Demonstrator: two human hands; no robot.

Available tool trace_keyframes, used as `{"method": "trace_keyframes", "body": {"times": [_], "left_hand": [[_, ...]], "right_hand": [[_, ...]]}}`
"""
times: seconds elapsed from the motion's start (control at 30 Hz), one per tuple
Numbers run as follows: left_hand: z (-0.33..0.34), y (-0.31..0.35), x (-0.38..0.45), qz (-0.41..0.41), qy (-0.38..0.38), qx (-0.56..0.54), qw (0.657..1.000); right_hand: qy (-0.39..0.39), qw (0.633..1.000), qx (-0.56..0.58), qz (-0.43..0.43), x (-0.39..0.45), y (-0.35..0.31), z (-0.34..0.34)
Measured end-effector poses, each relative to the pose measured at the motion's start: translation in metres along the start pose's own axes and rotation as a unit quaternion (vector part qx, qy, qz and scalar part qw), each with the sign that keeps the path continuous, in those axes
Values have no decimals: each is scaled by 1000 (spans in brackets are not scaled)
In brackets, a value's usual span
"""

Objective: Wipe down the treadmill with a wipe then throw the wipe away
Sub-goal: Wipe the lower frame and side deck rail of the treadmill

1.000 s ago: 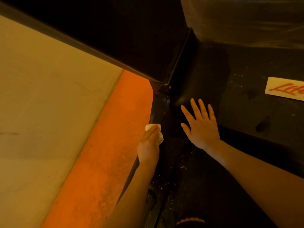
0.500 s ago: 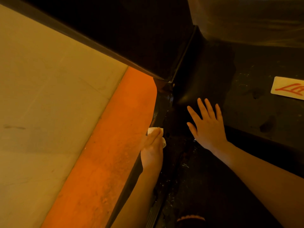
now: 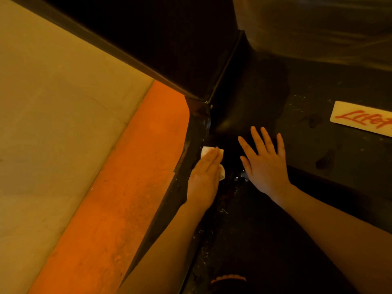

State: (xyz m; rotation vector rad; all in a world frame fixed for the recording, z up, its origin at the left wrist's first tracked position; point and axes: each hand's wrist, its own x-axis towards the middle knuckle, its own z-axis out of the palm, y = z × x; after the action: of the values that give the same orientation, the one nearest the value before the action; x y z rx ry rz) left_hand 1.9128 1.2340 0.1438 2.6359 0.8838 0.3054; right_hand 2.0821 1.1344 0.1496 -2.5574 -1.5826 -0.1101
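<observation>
Head view, dim light. I see the left hand point(image 3: 204, 176) laid flat, fingers together, pressing a small crumpled white wipe point(image 3: 209, 152) onto the black side rail of the dark treadmill point(image 3: 297, 158), beside an orange floor strip point(image 3: 118, 198). The right hand point(image 3: 263, 164) rests palm down, fingers spread and holding nothing, on the deck. A white label with red script point(image 3: 362, 119) lies farther right.
</observation>
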Motion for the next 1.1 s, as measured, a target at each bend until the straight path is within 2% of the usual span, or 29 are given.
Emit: {"method": "trace_keyframes", "body": {"times": [0.07,0.17,0.33,0.4,0.5,0.57,0.77,0.97,1.1], "left_hand": [[2,8,5,-34,-18,43,998],[5,32,5,-85,-38,39,995],[8,28,3,40,-72,136,987],[5,22,7,42,-95,160,982],[3,34,19,-37,-106,142,983],[4,41,16,-57,-108,131,984],[1,35,-20,-46,-139,158,977],[2,50,16,-87,-129,138,978],[3,53,18,-85,-133,135,978]], "right_hand": [[2,1000,-9,12,-1,8,-3],[-3,1000,-21,8,-2,17,-5],[-20,1000,1,12,-3,21,-4],[-19,1000,12,11,-2,22,-5],[-25,999,14,14,-3,23,-4],[-30,999,16,15,-3,23,-3],[-33,999,23,18,-3,23,-6],[-36,999,27,16,-3,23,-5],[-37,999,34,15,-3,23,-7]]}}
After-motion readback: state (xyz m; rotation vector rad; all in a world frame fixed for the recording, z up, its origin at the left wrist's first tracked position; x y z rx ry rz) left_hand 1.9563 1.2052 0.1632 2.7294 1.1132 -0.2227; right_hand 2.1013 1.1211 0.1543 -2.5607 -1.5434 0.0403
